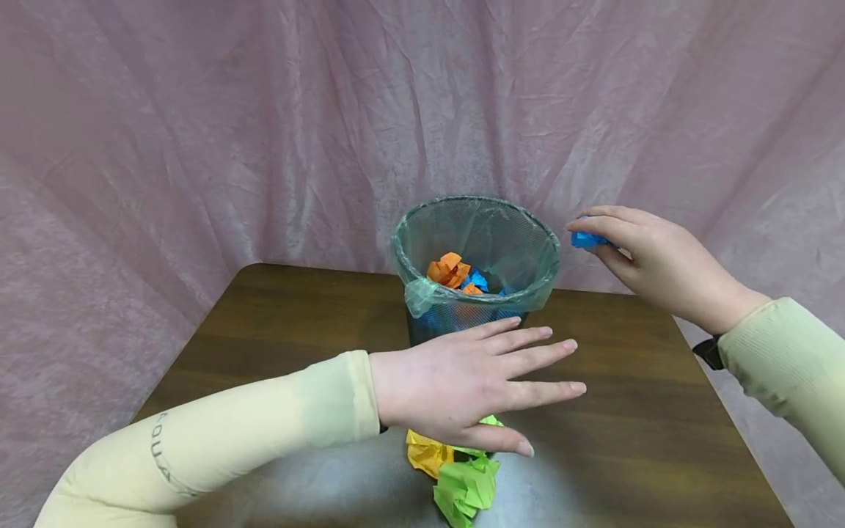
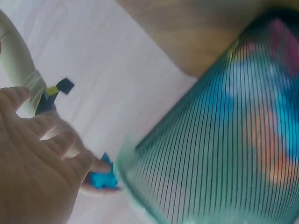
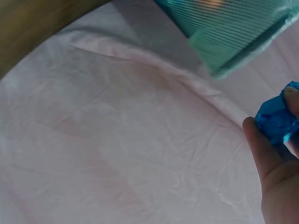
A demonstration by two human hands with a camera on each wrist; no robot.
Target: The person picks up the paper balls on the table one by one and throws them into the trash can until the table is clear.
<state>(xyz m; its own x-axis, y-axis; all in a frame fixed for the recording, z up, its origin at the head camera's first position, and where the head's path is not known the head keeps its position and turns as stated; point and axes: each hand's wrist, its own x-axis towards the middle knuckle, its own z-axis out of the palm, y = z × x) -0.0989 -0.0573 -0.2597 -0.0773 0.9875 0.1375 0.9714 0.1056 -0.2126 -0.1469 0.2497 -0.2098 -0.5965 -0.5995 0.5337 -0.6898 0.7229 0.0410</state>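
Observation:
In the head view my right hand (image 1: 667, 257) pinches a crumpled blue paper ball (image 1: 587, 240) in the air, just right of the bin's rim. The right wrist view shows the blue ball (image 3: 276, 119) between thumb and fingers. My left hand (image 1: 469, 381) is spread with straight fingers in front of the mesh bin (image 1: 422, 326), holding nothing. Lined with a thin green bag, the bin contains crumpled orange paper (image 1: 449, 270) and blue paper (image 1: 477, 280). Below my left hand lie crumpled green paper (image 1: 465, 490) and yellow paper (image 1: 428, 453), partly covered by it.
The bin stands toward the back of a dark wooden table (image 1: 614, 440). A pink curtain (image 1: 317, 132) hangs behind and around the table. A knot of the bag (image 1: 420, 295) sticks out at the rim's front left.

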